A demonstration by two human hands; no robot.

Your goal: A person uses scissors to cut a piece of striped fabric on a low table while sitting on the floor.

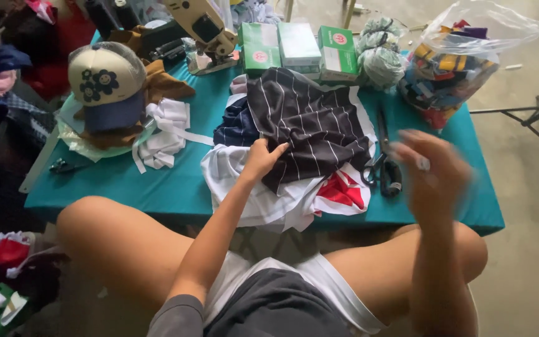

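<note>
Cloth pile (307, 125) mid-table (157, 187), cap (106, 87) to left, scissors (387, 163) just right, boxes (297, 47) behind, bag (456, 68) far right w/ scraps in it.

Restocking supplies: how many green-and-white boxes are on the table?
3, side by side at the table's far edge: left box, middle box, right box. More may be hidden.
</note>
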